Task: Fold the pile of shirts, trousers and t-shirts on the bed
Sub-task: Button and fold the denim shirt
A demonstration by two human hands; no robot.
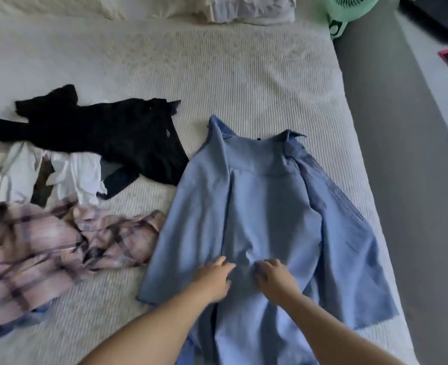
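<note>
A light blue shirt lies spread back-up on the bed, collar at the far end, its sleeves lying along the sides. My left hand rests on the shirt's lower middle, fingers apart and flat on the cloth. My right hand lies just to its right on the same shirt, fingers curled down onto the fabric; whether it pinches the cloth is unclear. To the left sits the unfolded pile: a black garment, white pieces and a pink plaid shirt.
The bed has a ribbed cream cover, with pillows at the far end. Its right edge runs close beside the blue shirt. Beyond it is grey floor and a green fan.
</note>
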